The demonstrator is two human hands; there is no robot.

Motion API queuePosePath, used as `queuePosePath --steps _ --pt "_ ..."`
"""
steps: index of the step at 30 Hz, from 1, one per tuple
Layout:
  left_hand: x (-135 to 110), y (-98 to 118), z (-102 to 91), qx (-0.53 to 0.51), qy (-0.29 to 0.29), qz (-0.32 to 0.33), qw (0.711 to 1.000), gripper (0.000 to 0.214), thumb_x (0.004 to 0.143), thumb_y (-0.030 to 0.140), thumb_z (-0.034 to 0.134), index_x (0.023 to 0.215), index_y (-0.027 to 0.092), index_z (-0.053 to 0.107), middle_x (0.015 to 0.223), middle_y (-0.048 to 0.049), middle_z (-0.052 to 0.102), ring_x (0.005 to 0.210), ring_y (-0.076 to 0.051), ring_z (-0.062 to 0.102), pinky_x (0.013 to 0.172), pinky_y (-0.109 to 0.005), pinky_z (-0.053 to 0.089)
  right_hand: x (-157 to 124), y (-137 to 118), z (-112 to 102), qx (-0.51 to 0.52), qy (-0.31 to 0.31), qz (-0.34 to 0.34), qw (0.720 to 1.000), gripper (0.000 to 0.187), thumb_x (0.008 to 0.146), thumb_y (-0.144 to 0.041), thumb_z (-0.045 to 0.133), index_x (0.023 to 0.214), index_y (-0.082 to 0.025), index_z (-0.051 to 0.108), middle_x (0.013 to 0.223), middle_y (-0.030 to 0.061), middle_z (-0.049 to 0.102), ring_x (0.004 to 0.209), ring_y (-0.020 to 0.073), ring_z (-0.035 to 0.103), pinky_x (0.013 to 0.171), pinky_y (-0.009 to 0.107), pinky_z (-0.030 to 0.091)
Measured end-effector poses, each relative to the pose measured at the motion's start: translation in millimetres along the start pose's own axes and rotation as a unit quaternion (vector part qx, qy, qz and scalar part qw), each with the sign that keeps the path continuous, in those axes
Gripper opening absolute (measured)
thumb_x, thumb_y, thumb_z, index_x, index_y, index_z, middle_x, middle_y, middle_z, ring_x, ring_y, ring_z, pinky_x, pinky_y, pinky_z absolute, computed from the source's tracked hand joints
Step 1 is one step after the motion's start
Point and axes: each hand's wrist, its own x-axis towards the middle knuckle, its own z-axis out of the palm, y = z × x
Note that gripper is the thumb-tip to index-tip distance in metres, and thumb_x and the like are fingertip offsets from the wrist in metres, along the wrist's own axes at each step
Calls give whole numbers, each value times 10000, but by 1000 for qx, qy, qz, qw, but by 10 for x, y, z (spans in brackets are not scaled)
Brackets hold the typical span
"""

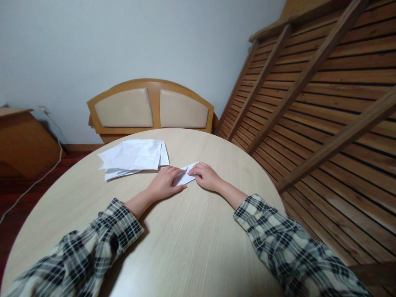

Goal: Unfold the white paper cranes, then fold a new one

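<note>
A small folded piece of white paper [187, 175] lies on the round pale wooden table [185, 239]. My left hand [165, 183] rests on its left part with fingers stretched flat, pressing it down. My right hand [206, 176] is at its right edge, fingers curled and pinching the paper's side. Both arms wear plaid sleeves.
A loose pile of white paper sheets [134, 158] lies on the table's far left. A wooden headboard with beige pads [151, 108] stands behind the table against the wall. A slatted wooden frame [309, 95] leans at the right. A cable [46, 165] runs across the floor at left.
</note>
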Motion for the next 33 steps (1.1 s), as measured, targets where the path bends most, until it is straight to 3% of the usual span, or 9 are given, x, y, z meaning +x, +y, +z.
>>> queuePosePath --steps 5,12,15,17,21,33 --pt "2 -13 15 4 -5 32 999 407 854 282 593 1243 166 613 1208 -118 689 1120 -286 596 1010 -465 444 4 -23 -19 1 5 23 1000 352 769 5 534 952 -211 742 961 34 731 922 199 602 868 341 424" --pt "-3 2 28 12 -9 -22 1000 435 779 136 523 1205 137 608 1157 -140 682 1123 -283 598 1018 -446 452 7 -81 -35 3 3 11 1000 281 800 -23 569 927 -206 740 891 31 725 881 187 603 838 329 397" --pt "-7 8 23 6 -4 -40 999 355 806 160 526 1150 142 609 1127 -141 678 1090 -283 610 985 -445 463 0 -97 -40 1 -1 -1 1000 151 839 -133 649 928 -216 737 897 28 723 905 192 602 845 334 380" --pt "-8 3 23 -3 2 -47 999 280 850 268 568 1102 153 605 1077 -134 680 1011 -279 630 913 -432 489 -2 -102 -43 5 -8 -9 1000 76 844 -223 701 914 -222 733 908 24 723 930 196 602 855 336 372" --pt "-1 -29 32 -27 6 -48 998 339 827 448 677 1013 178 593 986 -107 681 887 -254 630 805 -388 495 8 -111 -46 7 -23 -8 1000 106 813 -275 761 896 -222 724 936 21 716 941 197 599 867 333 373" --pt "17 -59 27 -62 -5 -36 997 130 892 330 643 897 200 650 985 -81 698 923 -234 627 840 -367 487 21 -85 -29 33 -17 -31 999 69 904 -232 657 879 -198 711 899 32 714 910 178 600 864 319 405"
